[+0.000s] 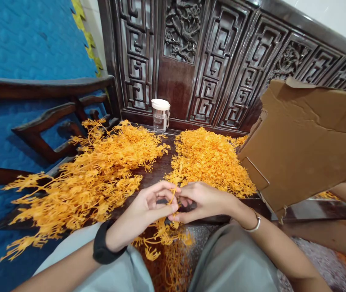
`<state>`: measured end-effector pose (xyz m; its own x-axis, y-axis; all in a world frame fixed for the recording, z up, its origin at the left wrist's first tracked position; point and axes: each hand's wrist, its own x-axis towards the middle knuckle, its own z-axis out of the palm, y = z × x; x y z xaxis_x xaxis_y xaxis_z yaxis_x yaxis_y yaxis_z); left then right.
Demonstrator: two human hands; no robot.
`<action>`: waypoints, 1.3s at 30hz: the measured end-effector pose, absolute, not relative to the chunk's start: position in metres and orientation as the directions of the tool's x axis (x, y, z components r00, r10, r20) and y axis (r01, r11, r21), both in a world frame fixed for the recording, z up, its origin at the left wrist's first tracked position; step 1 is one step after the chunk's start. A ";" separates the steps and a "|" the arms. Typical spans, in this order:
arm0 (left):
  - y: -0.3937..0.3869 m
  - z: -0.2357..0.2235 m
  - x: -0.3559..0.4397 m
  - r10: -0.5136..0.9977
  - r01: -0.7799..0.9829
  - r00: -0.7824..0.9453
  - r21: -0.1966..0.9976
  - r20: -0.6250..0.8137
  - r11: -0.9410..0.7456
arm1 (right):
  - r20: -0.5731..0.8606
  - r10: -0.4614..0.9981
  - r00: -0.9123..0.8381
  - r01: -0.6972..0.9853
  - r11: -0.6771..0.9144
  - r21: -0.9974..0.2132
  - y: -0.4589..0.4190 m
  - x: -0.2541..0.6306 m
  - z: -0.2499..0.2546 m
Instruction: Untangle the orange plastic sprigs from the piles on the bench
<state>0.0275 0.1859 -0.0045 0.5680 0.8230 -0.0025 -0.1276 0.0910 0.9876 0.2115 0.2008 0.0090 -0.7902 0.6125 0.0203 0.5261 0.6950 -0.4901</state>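
Observation:
Between my two hands is an orange plastic flower sprig (173,196), its thin stem running up from the fingers and its branched tips hanging below. My left hand (156,202), with a black band on the wrist, pinches the stem between thumb and fingers. My right hand (202,200) comes in from the other side, its thumb and fingertips closed at the same stem. A dense pile of orange sprigs (212,162) lies just beyond my right hand. A larger bunch of long orange branches (94,182) spreads to the left of my left hand.
A clear bottle with a white lid (160,115) stands at the back against the carved wooden backrest (177,81). A cardboard sheet (313,134) stands at the right, with another person's arm (319,235) beyond it. More orange sprigs (176,263) lie below, between my knees.

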 end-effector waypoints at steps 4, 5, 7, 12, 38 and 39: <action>0.186 -0.004 0.028 0.856 -0.120 0.516 0.989 -0.014 0.088 | 0.006 0.564 -0.826 0.474 0.699 -0.536 0.202 0.210 0.008; 0.187 -0.004 0.028 0.860 -0.124 0.510 0.988 -0.016 0.091 | 0.012 0.569 -0.822 0.477 0.700 -0.532 0.202 0.210 0.007; 0.187 -0.003 0.027 0.860 -0.138 0.509 0.985 -0.019 0.104 | 0.035 0.591 -0.806 0.496 0.705 -0.507 0.204 0.210 0.006; 0.187 -0.003 0.023 0.845 -0.204 0.532 0.961 -0.051 0.187 | 0.024 0.538 -0.843 0.451 0.729 -0.514 0.205 0.212 0.007; 0.164 -0.006 0.027 0.669 0.101 0.730 0.990 -0.140 0.096 | -0.089 0.264 -0.961 0.258 0.727 -0.636 0.185 0.216 0.022; 0.163 -0.006 0.027 0.654 0.107 0.744 0.990 -0.138 0.087 | -0.103 0.261 -0.960 0.266 0.730 -0.630 0.183 0.216 0.022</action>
